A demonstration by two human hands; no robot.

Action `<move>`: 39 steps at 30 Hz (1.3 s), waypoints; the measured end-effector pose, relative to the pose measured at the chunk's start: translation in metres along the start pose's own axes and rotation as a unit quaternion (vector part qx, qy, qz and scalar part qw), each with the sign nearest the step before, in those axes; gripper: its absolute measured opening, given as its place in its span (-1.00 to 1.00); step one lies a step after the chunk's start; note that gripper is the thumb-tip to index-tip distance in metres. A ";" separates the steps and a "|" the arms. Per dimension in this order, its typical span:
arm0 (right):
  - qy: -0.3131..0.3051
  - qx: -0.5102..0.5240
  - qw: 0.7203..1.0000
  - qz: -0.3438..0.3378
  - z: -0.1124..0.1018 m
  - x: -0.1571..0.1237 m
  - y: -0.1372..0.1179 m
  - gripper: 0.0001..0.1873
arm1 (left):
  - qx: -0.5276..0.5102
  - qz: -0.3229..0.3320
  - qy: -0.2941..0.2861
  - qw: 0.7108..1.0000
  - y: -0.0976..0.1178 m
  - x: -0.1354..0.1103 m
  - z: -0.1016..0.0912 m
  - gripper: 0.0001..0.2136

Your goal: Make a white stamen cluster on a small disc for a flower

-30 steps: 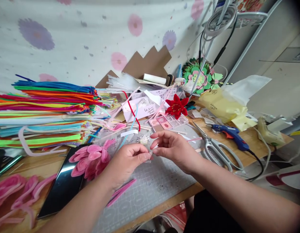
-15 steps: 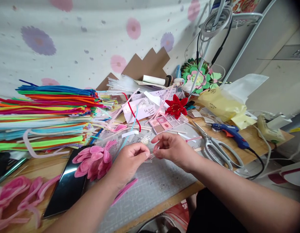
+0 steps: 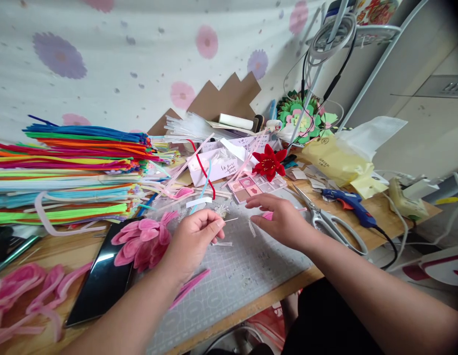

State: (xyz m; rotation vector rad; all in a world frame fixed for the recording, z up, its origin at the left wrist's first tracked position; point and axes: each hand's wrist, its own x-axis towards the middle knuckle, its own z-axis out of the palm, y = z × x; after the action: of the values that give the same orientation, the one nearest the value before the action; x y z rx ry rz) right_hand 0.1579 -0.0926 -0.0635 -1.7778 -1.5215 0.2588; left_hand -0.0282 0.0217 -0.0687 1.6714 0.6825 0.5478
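**A thin pale stem pinched above the grey mat**

From where I stand, the left hand has thumb and forefinger pressed together on a thin pale stem, whose free end points toward the right hand. That second hand is loose, its thumb and fingers parted, and it is clear of the stem. A few white strands show just beside its fingertips; I can't tell whether they touch. Both hands are over the cutting mat, which lies along the front edge of the wooden table.

Just beyond the left fingers sits a white tufted ball, partly hidden, and a small bunch of white bits lies on the mat below them. A fuzzy pink strip rests nearer the mat's front edge. By the mat's left edge, a fluffy pink flower overlaps a dark glossy slab.

Toward the table's right edge are grey-handled scissors and a blue glue gun. A red flower stands out nearer the far edge, and bundles of coloured pipe cleaners are heaped toward the far left corner.
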 end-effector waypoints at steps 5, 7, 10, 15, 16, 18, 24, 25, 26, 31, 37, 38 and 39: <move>-0.037 0.073 0.996 -0.020 0.003 -0.006 -0.009 -0.76 | 0.027 0.001 -0.031 0.999 -0.002 0.000 0.001 -0.82; -0.050 0.063 0.997 -0.012 0.011 -0.009 -0.014 -0.81 | 0.042 0.002 -0.054 0.998 0.000 -0.001 0.002 -0.83; -0.039 0.013 0.999 -0.015 0.021 -0.013 -0.017 -0.94 | 0.087 0.007 -0.097 0.991 0.001 -0.002 0.003 -0.83; -0.092 -0.061 0.992 -0.061 0.021 -0.023 -0.012 -0.93 | 0.195 -0.012 -0.178 0.964 0.000 -0.001 0.000 -0.84; -0.105 -0.067 0.990 -0.068 0.021 -0.025 -0.010 -0.93 | 0.215 -0.014 -0.192 0.957 0.000 -0.001 0.000 -0.85; -0.132 -0.075 0.985 -0.082 0.020 -0.032 -0.008 -0.91 | 0.251 0.001 -0.194 0.948 -0.002 -0.001 0.000 -0.86; -0.133 -0.131 0.975 -0.122 -0.005 -0.041 0.003 -0.79 | 0.333 0.067 -0.122 0.933 -0.002 -0.001 0.002 -0.85; -0.110 -0.139 0.978 -0.106 -0.015 -0.039 0.008 -0.79 | 0.341 0.074 -0.114 0.930 -0.002 -0.001 0.003 -0.86; -0.083 -0.153 0.982 -0.077 -0.025 -0.035 0.013 -0.79 | 0.346 0.084 -0.110 0.928 -0.003 -0.001 0.004 -0.86; -0.018 -0.289 0.953 0.090 -0.069 0.002 0.047 -0.79 | 0.330 0.140 -0.129 0.925 -0.007 -0.004 0.006 -0.86; -0.139 -0.337 0.922 0.129 -0.054 0.033 0.076 -0.86 | 0.305 0.273 0.029 0.912 -0.005 -0.014 0.010 -0.87; -0.147 -0.345 0.918 0.132 -0.050 0.034 0.078 -0.86 | 0.324 0.346 0.032 0.880 -0.003 -0.020 0.013 -0.87; -0.154 -0.351 0.914 0.134 -0.047 0.035 0.080 -0.84 | 0.340 0.413 0.003 0.844 -0.001 -0.027 0.017 -0.88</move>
State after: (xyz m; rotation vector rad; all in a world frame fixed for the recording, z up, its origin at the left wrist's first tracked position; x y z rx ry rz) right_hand 0.2556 -0.0799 -0.0731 -2.6274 -1.7172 0.1322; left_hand -0.0356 -0.0089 -0.0732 2.6546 0.0934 0.9854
